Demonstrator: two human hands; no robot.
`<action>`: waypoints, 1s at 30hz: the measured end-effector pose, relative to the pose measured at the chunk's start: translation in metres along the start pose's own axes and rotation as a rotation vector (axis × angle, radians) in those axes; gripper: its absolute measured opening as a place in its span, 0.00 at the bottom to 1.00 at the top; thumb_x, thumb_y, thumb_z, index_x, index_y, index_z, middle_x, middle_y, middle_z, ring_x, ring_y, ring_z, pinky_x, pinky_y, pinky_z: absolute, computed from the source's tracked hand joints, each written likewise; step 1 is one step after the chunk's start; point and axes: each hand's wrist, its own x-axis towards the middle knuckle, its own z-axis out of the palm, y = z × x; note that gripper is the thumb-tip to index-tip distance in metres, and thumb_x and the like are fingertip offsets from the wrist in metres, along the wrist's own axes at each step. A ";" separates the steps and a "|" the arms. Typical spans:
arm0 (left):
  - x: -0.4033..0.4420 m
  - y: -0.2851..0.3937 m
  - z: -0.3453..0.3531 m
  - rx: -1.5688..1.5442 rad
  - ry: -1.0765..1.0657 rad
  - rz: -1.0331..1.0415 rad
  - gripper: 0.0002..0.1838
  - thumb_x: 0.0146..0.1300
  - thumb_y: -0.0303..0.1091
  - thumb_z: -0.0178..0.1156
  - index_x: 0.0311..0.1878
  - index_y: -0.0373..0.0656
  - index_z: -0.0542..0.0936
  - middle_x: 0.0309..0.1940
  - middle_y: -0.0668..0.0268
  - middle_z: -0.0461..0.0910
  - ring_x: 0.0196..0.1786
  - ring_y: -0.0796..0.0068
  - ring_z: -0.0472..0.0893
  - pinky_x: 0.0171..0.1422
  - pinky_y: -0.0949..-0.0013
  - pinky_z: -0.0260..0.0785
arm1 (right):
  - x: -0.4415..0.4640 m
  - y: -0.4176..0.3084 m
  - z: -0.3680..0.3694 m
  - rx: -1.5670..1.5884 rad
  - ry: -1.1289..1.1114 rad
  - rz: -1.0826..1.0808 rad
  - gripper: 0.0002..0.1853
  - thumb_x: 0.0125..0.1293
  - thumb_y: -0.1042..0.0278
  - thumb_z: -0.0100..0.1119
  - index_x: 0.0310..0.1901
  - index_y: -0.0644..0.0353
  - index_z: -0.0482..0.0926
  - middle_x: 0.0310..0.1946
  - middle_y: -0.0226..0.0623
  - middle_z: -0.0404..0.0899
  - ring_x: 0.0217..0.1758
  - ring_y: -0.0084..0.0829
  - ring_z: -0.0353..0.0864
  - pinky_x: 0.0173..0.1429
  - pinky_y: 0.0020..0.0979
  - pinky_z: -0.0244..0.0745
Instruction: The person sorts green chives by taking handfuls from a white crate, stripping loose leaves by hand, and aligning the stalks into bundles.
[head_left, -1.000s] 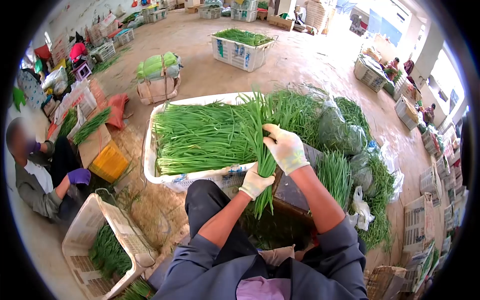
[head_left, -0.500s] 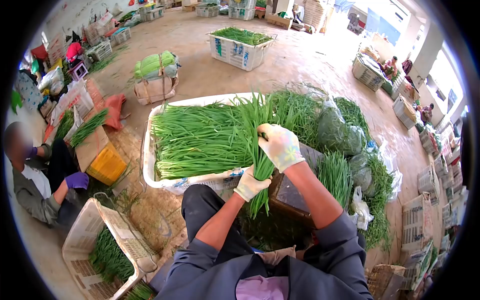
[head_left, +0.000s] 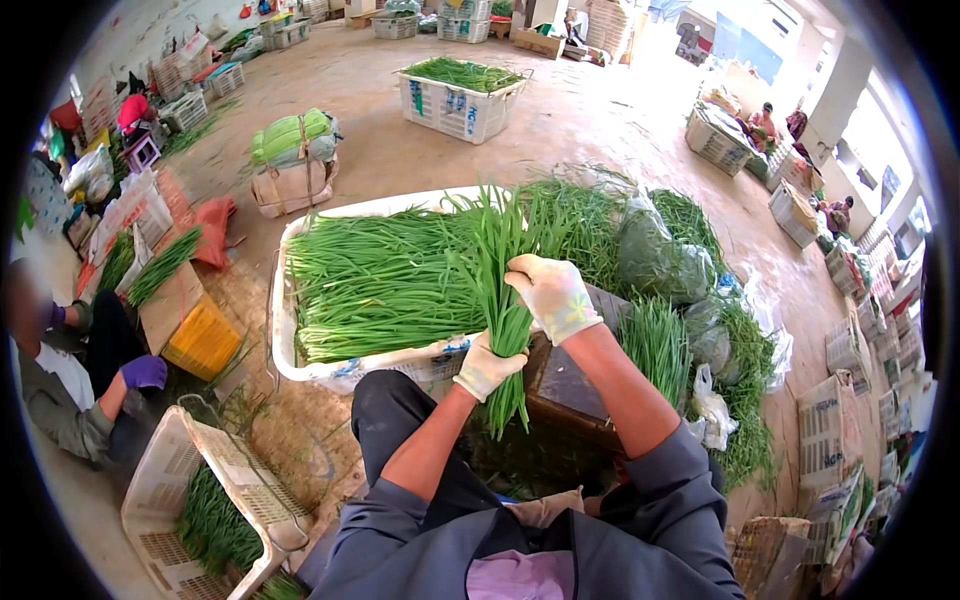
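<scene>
My left hand point(head_left: 490, 367), in a pale glove, is wrapped round the lower part of a bunch of garlic chives point(head_left: 507, 325). The bunch stands nearly upright, its leafy tips fanning out above and the stalk ends hanging below my fist. Higher up, my right hand point(head_left: 555, 298), in a flower-patterned glove, has its fingers curled against the right side of the bunch, closed on some blades; its fingertips are partly hidden. Just behind lies a white crate point(head_left: 287, 330) filled with chives point(head_left: 390, 285) laid in rows.
A dark wooden box point(head_left: 570, 385) stands by my right forearm, with loose greens point(head_left: 655, 350) and plastic bags point(head_left: 665, 250) beyond it. At left, a tipped crate point(head_left: 255, 470) holds more greens, and a person with purple gloves point(head_left: 145, 372) sits by a yellow-sided box point(head_left: 203, 335).
The view has shifted slightly, so the scene sits a little further left. Both hands keep hold of the bunch, its tips now more upright.
</scene>
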 end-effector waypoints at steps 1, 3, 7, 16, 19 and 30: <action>0.000 -0.002 0.000 -0.027 -0.003 0.004 0.22 0.52 0.19 0.68 0.53 0.38 0.81 0.40 0.72 0.83 0.40 0.81 0.81 0.46 0.73 0.75 | -0.001 0.002 0.000 0.009 0.001 -0.001 0.11 0.64 0.60 0.62 0.39 0.59 0.85 0.33 0.45 0.85 0.37 0.46 0.85 0.44 0.42 0.79; 0.000 -0.001 0.001 -0.026 -0.001 -0.002 0.22 0.52 0.19 0.68 0.53 0.38 0.81 0.40 0.72 0.83 0.40 0.81 0.82 0.46 0.73 0.75 | -0.003 0.007 -0.002 -0.016 0.019 -0.037 0.11 0.64 0.63 0.63 0.41 0.61 0.85 0.30 0.45 0.85 0.31 0.41 0.86 0.37 0.37 0.79; 0.001 -0.001 0.000 0.033 0.018 -0.012 0.23 0.51 0.19 0.68 0.53 0.39 0.81 0.39 0.72 0.84 0.40 0.81 0.82 0.45 0.73 0.76 | -0.006 0.011 -0.004 -0.069 0.050 -0.096 0.11 0.65 0.65 0.64 0.42 0.63 0.85 0.27 0.46 0.85 0.25 0.35 0.86 0.31 0.33 0.79; 0.005 -0.008 -0.005 0.071 0.079 -0.014 0.25 0.54 0.21 0.62 0.59 0.36 0.76 0.46 0.67 0.85 0.45 0.78 0.82 0.53 0.72 0.74 | -0.014 0.005 -0.008 -0.200 0.001 -0.209 0.10 0.63 0.61 0.64 0.37 0.58 0.85 0.28 0.43 0.83 0.31 0.43 0.84 0.37 0.38 0.79; 0.012 -0.031 -0.019 0.360 0.206 -0.052 0.25 0.47 0.27 0.70 0.52 0.38 0.77 0.39 0.72 0.83 0.39 0.82 0.80 0.48 0.74 0.74 | -0.020 0.001 -0.006 -0.214 -0.018 -0.274 0.08 0.63 0.62 0.64 0.36 0.57 0.86 0.29 0.41 0.84 0.31 0.41 0.84 0.36 0.36 0.79; 0.016 -0.055 -0.020 0.379 0.241 -0.069 0.24 0.53 0.35 0.67 0.54 0.43 0.73 0.46 0.63 0.81 0.53 0.68 0.81 0.56 0.68 0.73 | -0.038 -0.010 0.031 -0.043 -0.163 -0.398 0.07 0.64 0.66 0.60 0.42 0.55 0.83 0.33 0.34 0.85 0.36 0.40 0.85 0.42 0.36 0.79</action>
